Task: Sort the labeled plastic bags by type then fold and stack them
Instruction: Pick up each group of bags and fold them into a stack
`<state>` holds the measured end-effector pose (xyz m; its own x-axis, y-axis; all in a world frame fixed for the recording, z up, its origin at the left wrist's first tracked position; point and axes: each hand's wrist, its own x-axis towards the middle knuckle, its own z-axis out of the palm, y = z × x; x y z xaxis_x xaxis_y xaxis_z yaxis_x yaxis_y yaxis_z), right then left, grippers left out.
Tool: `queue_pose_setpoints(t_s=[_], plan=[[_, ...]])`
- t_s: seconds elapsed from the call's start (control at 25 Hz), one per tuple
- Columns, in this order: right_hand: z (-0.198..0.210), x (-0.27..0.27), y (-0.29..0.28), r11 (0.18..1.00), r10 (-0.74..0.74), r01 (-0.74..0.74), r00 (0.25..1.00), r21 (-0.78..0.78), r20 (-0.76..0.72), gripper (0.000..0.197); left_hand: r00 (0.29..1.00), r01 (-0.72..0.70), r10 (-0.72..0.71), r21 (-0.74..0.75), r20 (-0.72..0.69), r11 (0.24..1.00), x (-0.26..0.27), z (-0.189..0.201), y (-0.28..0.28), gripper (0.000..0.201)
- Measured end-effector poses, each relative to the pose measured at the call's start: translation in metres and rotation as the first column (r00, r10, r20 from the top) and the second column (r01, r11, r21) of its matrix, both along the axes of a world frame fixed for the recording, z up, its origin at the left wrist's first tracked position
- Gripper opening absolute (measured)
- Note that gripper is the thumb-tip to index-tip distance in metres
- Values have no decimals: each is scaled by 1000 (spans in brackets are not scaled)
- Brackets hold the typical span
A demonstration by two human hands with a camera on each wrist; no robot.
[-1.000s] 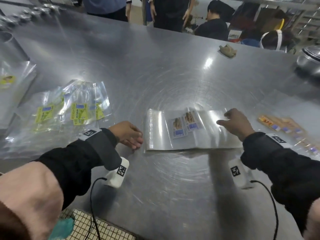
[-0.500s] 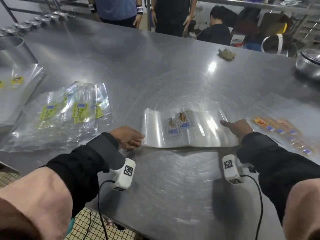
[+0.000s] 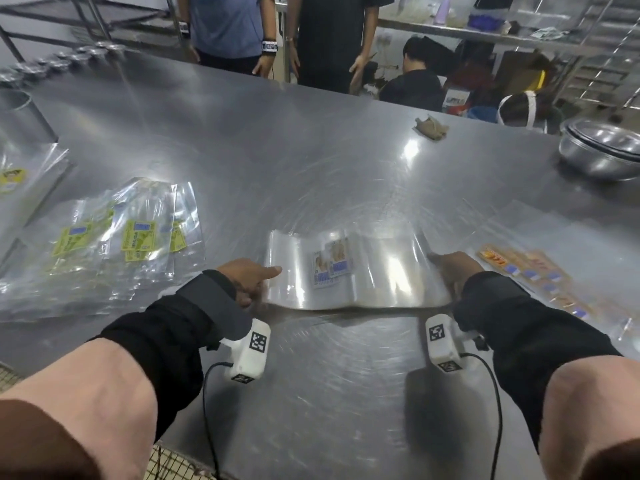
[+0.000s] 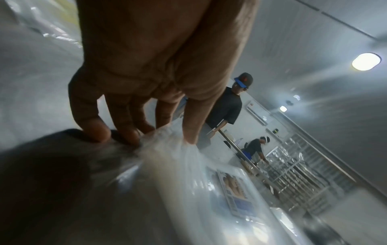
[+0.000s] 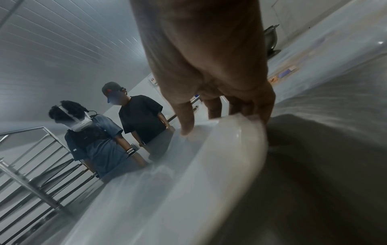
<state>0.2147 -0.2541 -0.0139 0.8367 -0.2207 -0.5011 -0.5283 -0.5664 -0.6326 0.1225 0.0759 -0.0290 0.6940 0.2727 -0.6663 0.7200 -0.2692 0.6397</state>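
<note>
Both hands had closed in since before: the left hand and right hand pinched the buckled bag stack ends; green-labelled bags lay toward the counter's left edge.

My head camera looks down across the desk; both wrist cameras sit low beside the fingers, sharing the folded bag stack between them.

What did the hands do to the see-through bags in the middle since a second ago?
Both hands closed in on the middle bags. The left hand, which lay beside their left edge, now pinches that edge. The right hand, which lay flat on top, now grips the right edge. The bags have buckled into waves. The yellow-label bags, the orange-label bags and the bowl stayed put.
</note>
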Motion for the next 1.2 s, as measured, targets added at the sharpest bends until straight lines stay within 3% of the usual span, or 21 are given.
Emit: queue_pose_setpoints(t_s=[0.12,0.24,0.32,0.4,0.56,0.68,0.84,1.04,1.12,1.2], plan=[[12,-1,1,1000,22,-22,1000,7,-20,50,998,18,-25,105,64,994,11,-1,-2,25],[25,-8,0,997,25,-22,999,75,-36,55,994,-68,67,-1,87,998,13,-3,-3,26],[29,-13,-3,993,25,-18,998,119,-59,50,989,-109,113,-45,93,993,13,-6,-3,44],[26,-14,-4,984,-3,18,997,179,-83,46,997,-69,69,-9,39,998,16,-9,-4,61],[21,-16,-4,967,-87,119,986,227,-144,33,999,49,-50,136,2,989,22,-6,-10,47],[19,-18,-7,951,-112,165,973,263,-204,24,998,18,-23,98,52,995,24,-4,-12,41],[19,-15,-7,961,-74,136,966,242,-249,17,997,48,-59,166,56,985,26,-5,-15,43],[21,-11,-15,960,-81,149,958,239,-274,18,988,148,-152,295,-11,944,28,-8,-17,56],[21,-13,-15,941,-78,161,959,296,-274,20,984,176,-175,363,-35,915,27,-8,-19,45],[21,-16,-16,932,-65,151,964,331,-257,39,975,223,-206,407,-86,886,26,-6,-17,38]])
